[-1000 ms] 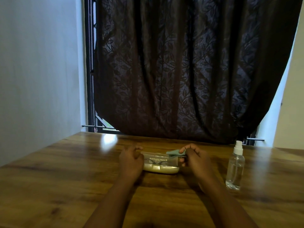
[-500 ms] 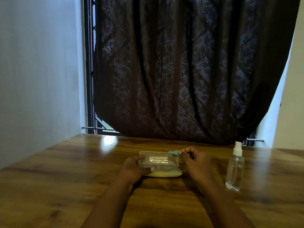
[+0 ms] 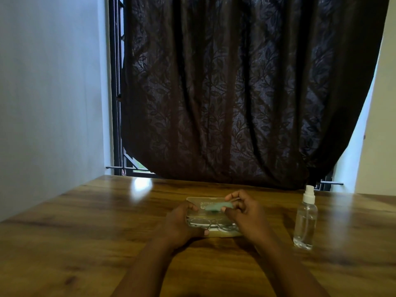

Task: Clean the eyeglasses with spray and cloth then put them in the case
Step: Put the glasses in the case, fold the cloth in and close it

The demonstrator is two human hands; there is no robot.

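On the wooden surface (image 3: 85, 243), the left hand (image 3: 182, 224) grips the clear case (image 3: 199, 213) at its left end; eyeglasses (image 3: 214, 225) lie inside. The right hand (image 3: 246, 213) pinches the green cloth (image 3: 217, 206) above it. The spray bottle (image 3: 305, 219) stands well right; a dark curtain (image 3: 235, 93) hangs beyond the far edge.

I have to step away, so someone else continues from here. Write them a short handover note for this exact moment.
Left hand: grips the left end of the open case on the table.
Right hand: pinches the green cloth above the case.
Eyeglasses: lying in the case's lower half, lid up.
Spray bottle: upright on the table, right of the case, untouched.
Done: case opened.
Left: whether cleaning is done cannot be told from this view; check, then close the case.
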